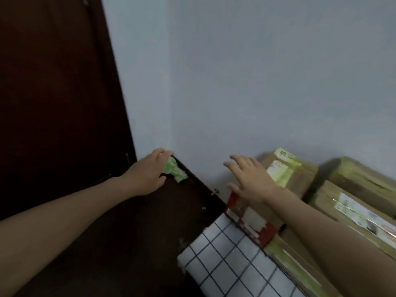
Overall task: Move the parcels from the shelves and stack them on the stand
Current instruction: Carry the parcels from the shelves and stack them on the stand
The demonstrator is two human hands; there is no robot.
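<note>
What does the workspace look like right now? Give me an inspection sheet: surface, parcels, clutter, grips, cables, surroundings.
Surface: dark brown top, with a grid-patterned cloth at its right edge.
Job's things: taped, labelled cardboard parcels crowded together against the wall; a red-and-white box lies in front of them.
Clutter: green wad at the top's far corner.
Grips: left grip holds the green wad; right grip is open, fingers spread, above the red-and-white box and holds nothing.
Cables: nothing seen.
Surroundings: dark door on the left, pale wall behind; the picture is dim and blurred.
</note>
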